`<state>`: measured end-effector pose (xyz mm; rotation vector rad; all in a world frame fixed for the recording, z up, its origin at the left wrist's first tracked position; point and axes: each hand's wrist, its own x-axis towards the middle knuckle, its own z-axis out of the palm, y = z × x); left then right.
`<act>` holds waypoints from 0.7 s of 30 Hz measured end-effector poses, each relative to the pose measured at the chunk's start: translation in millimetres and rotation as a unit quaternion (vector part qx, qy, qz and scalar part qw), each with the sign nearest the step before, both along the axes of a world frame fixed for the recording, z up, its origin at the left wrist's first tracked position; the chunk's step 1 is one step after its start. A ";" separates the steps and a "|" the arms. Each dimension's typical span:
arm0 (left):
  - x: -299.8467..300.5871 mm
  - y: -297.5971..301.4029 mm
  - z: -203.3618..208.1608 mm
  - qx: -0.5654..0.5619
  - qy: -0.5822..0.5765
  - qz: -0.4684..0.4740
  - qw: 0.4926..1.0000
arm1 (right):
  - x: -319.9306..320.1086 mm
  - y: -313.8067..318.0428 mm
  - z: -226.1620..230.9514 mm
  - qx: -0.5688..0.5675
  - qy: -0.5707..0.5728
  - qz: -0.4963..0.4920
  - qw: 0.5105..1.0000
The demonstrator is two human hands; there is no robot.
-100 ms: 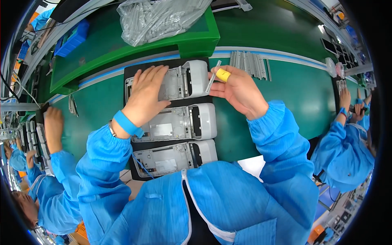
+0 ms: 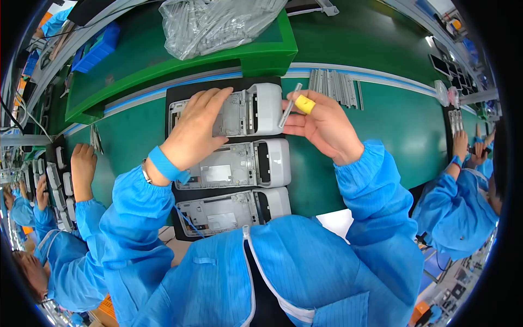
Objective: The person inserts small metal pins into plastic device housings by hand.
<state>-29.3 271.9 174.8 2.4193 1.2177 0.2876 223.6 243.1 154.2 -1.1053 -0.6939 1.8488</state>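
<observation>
Three light-grey plastic housings lie in a column on a black mat: a far housing, a middle housing and a near housing. Over the left part of the far one rests my left hand, fingers stretched out toward its far edge and thumb apart; it covers much of the inside. Just right of that housing, my right hand pinches a thin pale metal strip between thumb and fingers, held tilted. A yellow band wraps one finger of that hand.
Beyond the strip, a row of similar strips lies on the green table. A clear bag of strips sits on a raised green shelf. A blue bin stands far left. Co-workers' hands work at both sides.
My right hand, with the strip, has shifted slightly right and nearer. My left hand has barely moved on the housing. At the left, a co-worker's hand has moved right.
</observation>
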 end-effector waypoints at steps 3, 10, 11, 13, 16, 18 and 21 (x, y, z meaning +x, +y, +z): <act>-4.8 3.1 -4.9 -0.005 -0.050 -0.008 0.999 | 11.1 5.8 -28.0 -0.012 0.043 -0.091 0.995; -7.3 -3.7 -9.8 0.013 -0.086 -0.023 0.996 | -22.9 5.2 -39.4 0.015 0.067 -0.028 0.997; -7.4 -3.2 -9.9 0.013 -0.089 -0.021 0.996 | -26.4 5.9 -40.2 0.011 0.076 -0.030 0.997; -8.8 -2.2 -9.0 0.015 -0.093 -0.024 0.995 | -29.4 6.6 -34.6 0.014 0.063 -0.003 0.998; -9.2 -1.5 -8.5 0.021 -0.084 -0.033 0.996 | -36.6 8.5 -29.1 0.030 0.023 0.011 0.999; -10.2 -1.2 -10.4 0.021 -0.087 -0.032 0.995 | -39.6 9.5 -29.8 0.044 -0.007 -0.001 0.999; -9.7 -0.7 -8.6 0.021 -0.093 -0.032 0.995 | -38.5 9.8 -26.3 0.009 -0.010 0.007 1.000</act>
